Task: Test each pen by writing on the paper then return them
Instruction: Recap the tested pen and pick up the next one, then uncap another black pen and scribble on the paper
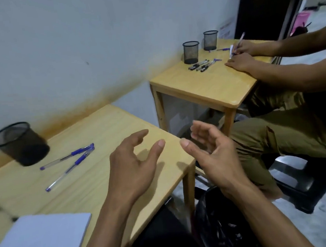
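Two blue-capped clear pens (67, 156) (70, 169) lie on my wooden table (91, 128), to the right of a black mesh pen cup (19, 144). White paper (38, 245) rests at the table's near left corner. My left hand (136, 163) hovers over the table's right part, fingers spread, holding nothing. My right hand (210, 150) is beyond the table's right edge, fingers loosely curled and apart, also empty. Both hands are well right of the pens.
A second wooden table (210, 85) stands at the back right with two mesh cups (191, 52) (211, 40) and several pens (202, 64). Another person (278, 128) sits there on a stool, writing. A black bag (223, 223) lies on the floor near my table leg.
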